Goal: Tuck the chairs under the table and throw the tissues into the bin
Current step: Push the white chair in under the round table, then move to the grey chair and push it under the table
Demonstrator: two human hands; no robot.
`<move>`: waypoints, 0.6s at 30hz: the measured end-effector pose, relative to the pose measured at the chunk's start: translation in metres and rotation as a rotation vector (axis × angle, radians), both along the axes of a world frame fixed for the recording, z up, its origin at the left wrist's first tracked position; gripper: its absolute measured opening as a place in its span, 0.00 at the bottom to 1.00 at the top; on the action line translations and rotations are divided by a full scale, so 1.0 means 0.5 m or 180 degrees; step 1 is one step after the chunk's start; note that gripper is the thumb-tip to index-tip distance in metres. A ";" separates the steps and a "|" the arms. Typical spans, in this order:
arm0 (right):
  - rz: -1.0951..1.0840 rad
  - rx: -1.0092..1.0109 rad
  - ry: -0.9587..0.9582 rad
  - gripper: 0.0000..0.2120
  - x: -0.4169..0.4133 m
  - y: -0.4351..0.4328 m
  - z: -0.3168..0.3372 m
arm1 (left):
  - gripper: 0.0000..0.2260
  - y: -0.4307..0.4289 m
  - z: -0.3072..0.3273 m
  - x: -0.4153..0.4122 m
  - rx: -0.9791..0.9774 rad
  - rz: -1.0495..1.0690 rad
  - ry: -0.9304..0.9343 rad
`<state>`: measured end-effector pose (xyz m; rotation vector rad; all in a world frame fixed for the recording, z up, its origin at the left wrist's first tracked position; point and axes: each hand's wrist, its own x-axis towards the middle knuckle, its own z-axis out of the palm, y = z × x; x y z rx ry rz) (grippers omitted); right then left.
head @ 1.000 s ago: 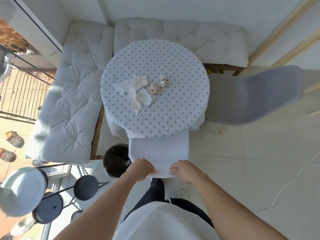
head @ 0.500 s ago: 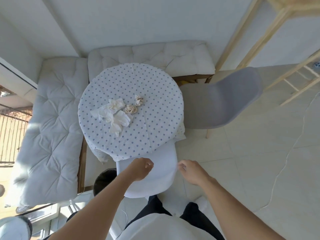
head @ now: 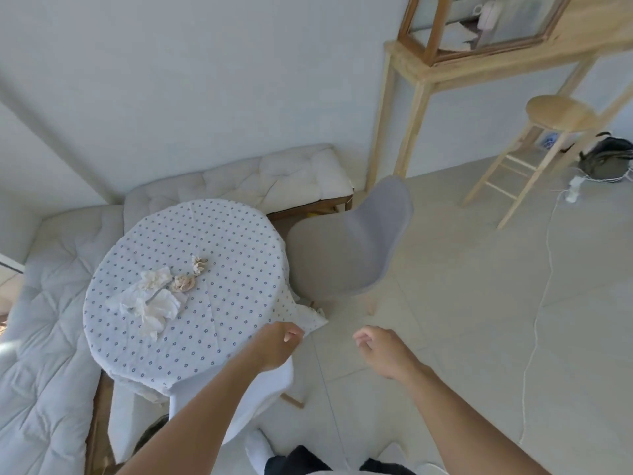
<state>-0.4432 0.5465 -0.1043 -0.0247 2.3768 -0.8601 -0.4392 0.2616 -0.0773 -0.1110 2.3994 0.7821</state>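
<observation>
A round table (head: 212, 303) with a dotted white cloth carries a heap of crumpled white and beige tissues (head: 154, 299). The white chair (head: 263, 395) is pushed under the table's near edge, only its backrest showing. A grey chair (head: 346, 248) stands pulled out at the table's right side. My left hand (head: 277, 344) hovers above the white chair's back with fingers loosely curled, holding nothing. My right hand (head: 380, 347) hangs over the floor to the right, fingers loosely apart and empty. A dark bin (head: 150, 437) shows partly, low beside the white chair.
A cushioned corner bench (head: 51, 337) wraps the table's left and far sides. A wooden stand (head: 421, 97) and a wooden stool (head: 555, 114) are at the upper right. A white cable (head: 537, 337) runs across the tiled floor; a dark bag (head: 606, 156) lies far right.
Both hands let go of the white chair's backrest after it slid under the table. They have lifted away, and my view has swung right toward the grey chair.
</observation>
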 end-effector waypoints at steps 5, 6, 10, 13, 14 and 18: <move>-0.0038 -0.0012 0.0327 0.14 -0.063 0.167 0.045 | 0.15 0.166 0.047 -0.061 0.0070 0.0039 0.0268; -0.0049 -0.0009 0.0378 0.14 -0.075 0.196 0.059 | 0.14 0.194 0.054 -0.075 0.0089 0.0033 0.0337; -0.0129 -0.0019 0.0603 0.14 -0.135 0.288 0.107 | 0.12 0.275 0.086 -0.134 0.0123 0.0127 0.0354; -0.0155 -0.0007 0.0766 0.15 -0.188 0.338 0.128 | 0.11 0.311 0.097 -0.184 0.0091 0.0110 0.0378; -0.0157 0.0005 0.0797 0.15 -0.205 0.351 0.133 | 0.13 0.322 0.095 -0.203 0.0074 0.0088 0.0397; -0.0128 0.0041 0.0936 0.16 -0.283 0.397 0.145 | 0.16 0.366 0.099 -0.279 -0.0014 0.0015 0.0446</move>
